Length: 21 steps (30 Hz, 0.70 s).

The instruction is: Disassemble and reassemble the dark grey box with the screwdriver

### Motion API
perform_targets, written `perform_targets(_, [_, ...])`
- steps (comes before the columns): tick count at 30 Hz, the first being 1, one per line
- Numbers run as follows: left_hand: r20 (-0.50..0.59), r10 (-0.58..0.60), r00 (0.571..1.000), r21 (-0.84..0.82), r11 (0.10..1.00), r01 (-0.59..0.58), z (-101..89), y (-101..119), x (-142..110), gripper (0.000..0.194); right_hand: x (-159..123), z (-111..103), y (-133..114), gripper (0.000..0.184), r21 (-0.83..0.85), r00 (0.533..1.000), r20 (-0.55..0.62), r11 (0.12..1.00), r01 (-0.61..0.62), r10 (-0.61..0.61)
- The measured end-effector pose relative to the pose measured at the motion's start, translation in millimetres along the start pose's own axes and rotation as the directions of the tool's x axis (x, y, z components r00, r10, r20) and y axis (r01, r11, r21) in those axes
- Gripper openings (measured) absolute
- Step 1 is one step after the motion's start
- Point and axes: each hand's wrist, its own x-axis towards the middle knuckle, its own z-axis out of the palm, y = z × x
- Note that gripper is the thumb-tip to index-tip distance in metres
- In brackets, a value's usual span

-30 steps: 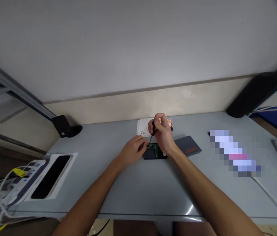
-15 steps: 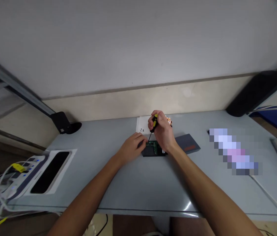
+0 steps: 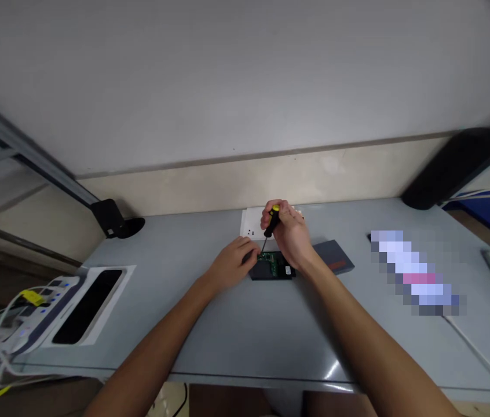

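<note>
My right hand is closed around the handle of a black and yellow screwdriver. Its thin shaft slants down to the left, and the tip reaches the upper left part of a green circuit board. That board sits in an opened black device case lying flat on the table. With curled fingers, my left hand grips the case at its upper left corner, close to the screwdriver tip; the fingertips are partly hidden. Behind my hands, several tiny dark screws lie on a white sheet.
A flat dark grey cover lies right of the case. Farther right is a blurred-out screen with a white cable. At left are a black phone and a power strip with cables. Black stands rise behind.
The screwdriver handle has turned slightly in my right hand and stands a little more upright. My left hand stays at the case corner. The whole view has shifted down slightly.
</note>
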Motion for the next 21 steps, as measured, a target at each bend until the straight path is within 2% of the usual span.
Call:
perform_targets(3, [0.000, -0.010, 1.000, -0.004, 1.000, 0.010, 0.0, 1.0, 0.5, 0.023, -3.1, 8.2, 4.5, 0.052, 0.036, 0.999, -0.020, 0.999, 0.031, -0.030])
perform_targets(7, [0.036, -0.066, 0.997, -0.036, 0.997, 0.067, -0.6, 4.4, 2.8, 0.022, -6.1, 12.1, 6.8, 0.052, -0.031, 0.996, -0.053, 0.997, 0.071, -0.072])
perform_targets(13, [0.078, -0.122, 0.989, -0.079, 0.989, 0.128, -3.3, 8.9, 5.7, 0.023, -6.0, 6.0, 1.6, 0.046, -0.177, 0.997, 0.034, 0.982, 0.072, -0.067])
perform_targets(16, [0.079, -0.124, 0.989, -0.091, 0.987, 0.131, -3.1, 8.5, 5.8, 0.022, -6.8, 7.6, 2.4, 0.049, -0.171, 0.997, 0.071, 0.984, 0.054, -0.043])
perform_targets(21, [0.078, -0.126, 0.989, -0.076, 0.988, 0.132, -1.2, 6.9, 5.6, 0.023, -5.6, 10.3, 8.3, 0.051, -0.108, 0.998, -0.026, 0.993, 0.047, -0.051])
